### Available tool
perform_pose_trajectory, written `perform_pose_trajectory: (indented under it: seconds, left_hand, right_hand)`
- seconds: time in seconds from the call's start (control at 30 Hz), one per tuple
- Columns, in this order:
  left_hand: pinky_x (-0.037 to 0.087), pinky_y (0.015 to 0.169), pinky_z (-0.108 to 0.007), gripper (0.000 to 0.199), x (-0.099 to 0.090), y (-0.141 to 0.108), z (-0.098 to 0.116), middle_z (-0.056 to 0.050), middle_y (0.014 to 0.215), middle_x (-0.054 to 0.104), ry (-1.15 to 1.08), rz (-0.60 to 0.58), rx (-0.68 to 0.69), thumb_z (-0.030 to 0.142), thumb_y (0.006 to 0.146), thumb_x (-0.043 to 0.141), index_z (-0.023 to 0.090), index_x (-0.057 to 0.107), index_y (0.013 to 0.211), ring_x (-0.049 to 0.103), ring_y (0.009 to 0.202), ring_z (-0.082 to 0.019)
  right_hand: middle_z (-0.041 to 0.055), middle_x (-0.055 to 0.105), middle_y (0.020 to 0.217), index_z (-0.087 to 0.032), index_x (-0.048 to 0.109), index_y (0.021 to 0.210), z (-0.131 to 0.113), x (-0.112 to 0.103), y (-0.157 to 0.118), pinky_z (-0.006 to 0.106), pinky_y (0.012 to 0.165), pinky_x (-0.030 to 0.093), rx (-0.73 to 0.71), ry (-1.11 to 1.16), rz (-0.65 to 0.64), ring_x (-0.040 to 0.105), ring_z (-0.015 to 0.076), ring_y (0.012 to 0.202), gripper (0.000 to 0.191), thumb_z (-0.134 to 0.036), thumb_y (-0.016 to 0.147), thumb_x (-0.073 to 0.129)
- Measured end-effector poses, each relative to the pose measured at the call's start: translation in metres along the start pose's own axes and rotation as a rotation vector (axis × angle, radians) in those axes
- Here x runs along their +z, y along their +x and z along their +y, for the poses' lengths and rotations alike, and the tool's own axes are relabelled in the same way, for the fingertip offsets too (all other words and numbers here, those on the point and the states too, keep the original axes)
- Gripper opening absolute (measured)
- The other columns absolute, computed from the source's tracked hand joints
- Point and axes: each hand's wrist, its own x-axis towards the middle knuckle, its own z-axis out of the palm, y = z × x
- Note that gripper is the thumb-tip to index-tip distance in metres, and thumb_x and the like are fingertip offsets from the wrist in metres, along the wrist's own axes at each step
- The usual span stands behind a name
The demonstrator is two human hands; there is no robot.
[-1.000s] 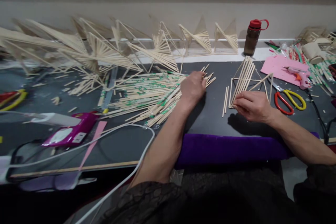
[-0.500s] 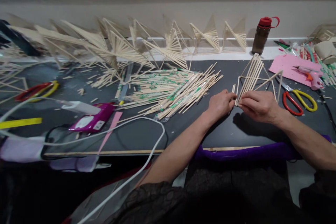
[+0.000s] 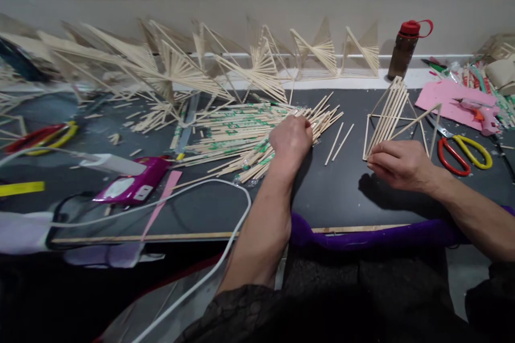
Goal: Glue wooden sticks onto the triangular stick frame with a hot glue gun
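My right hand [image 3: 400, 165] pinches the near lower corner of a stick frame [image 3: 389, 118], an open structure of thin wooden sticks with a fan of sticks leaning up its middle. Over the pile of wooden sticks [image 3: 225, 136], some in clear wrappers with green print, lies my left hand [image 3: 292, 136]. Its fingers are curled down at the pile's right part; their tips are hidden, so what they hold is unclear. Between the hands, two loose sticks [image 3: 338, 143] lie side by side on the dark table [image 3: 322, 193].
Scissors [image 3: 462, 153] with red and yellow handles and a pink glue gun [image 3: 480, 112] on pink foam lie at right. A bottle [image 3: 403, 51] stands behind. Finished stick structures [image 3: 257, 67] line the wall. At left, a purple power strip [image 3: 131, 182] and a white cable [image 3: 241, 214] lie near the edge.
My left hand has left the frame's corner and moved left onto the stick pile, uncovering the two loose sticks. My right hand stays on the frame. The view has shifted slightly.
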Motion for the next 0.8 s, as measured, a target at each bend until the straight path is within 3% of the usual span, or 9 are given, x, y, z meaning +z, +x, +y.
perform_pose_trajectory:
  seconds: [0.13,0.3,0.43,0.6,0.8]
  left_hand:
    - [0.049,0.077,-0.046,0.023,0.0,0.006,-0.006,-0.017,0.097,0.072,0.027,-0.097,-0.032,0.026,0.082,0.056,0.017,0.074,0.093,0.066,0.098,-0.038]
    - [0.051,0.078,-0.044,0.023,0.009,0.002,0.002,-0.013,0.096,0.074,-0.037,-0.101,0.051,0.024,0.08,0.057,0.02,0.074,0.096,0.067,0.094,-0.033]
    - [0.052,0.076,-0.04,0.024,0.013,0.0,0.005,-0.012,0.093,0.076,-0.033,-0.088,0.116,0.022,0.081,0.053,0.02,0.075,0.091,0.068,0.088,-0.029]
    - [0.05,0.073,-0.036,0.026,0.012,0.003,0.002,-0.011,0.089,0.076,-0.039,-0.044,0.093,0.023,0.082,0.05,0.02,0.075,0.086,0.069,0.085,-0.027]
    - [0.049,0.077,-0.034,0.025,0.008,0.008,-0.004,-0.007,0.095,0.077,-0.157,0.063,0.062,0.026,0.085,0.05,0.022,0.073,0.093,0.068,0.089,-0.025]
  right_hand:
    - [0.0004,0.07,0.082,-0.018,0.064,0.081,0.001,0.002,-0.001,0.026,0.054,0.038,0.012,-0.006,0.007,0.06,0.0095,0.065,0.017,-0.021,0.095,0.054]
    - [0.0011,0.069,0.083,-0.018,0.064,0.082,0.003,0.004,-0.003,0.025,0.055,0.038,0.003,0.009,0.009,0.06,0.0097,0.066,0.016,-0.021,0.094,0.054]
    - [0.0022,0.069,0.083,-0.017,0.064,0.081,0.004,0.004,-0.003,0.024,0.056,0.038,0.007,0.021,-0.007,0.06,0.0098,0.067,0.018,-0.021,0.095,0.053]
    - [0.0027,0.068,0.082,-0.017,0.064,0.082,0.006,0.005,-0.004,0.024,0.055,0.038,0.023,0.034,0.004,0.06,0.0098,0.067,0.017,-0.021,0.094,0.053]
    - [0.0029,0.068,0.08,-0.017,0.065,0.08,0.005,0.005,-0.002,0.025,0.053,0.037,0.024,0.03,0.014,0.059,0.01,0.065,0.02,-0.021,0.094,0.052]
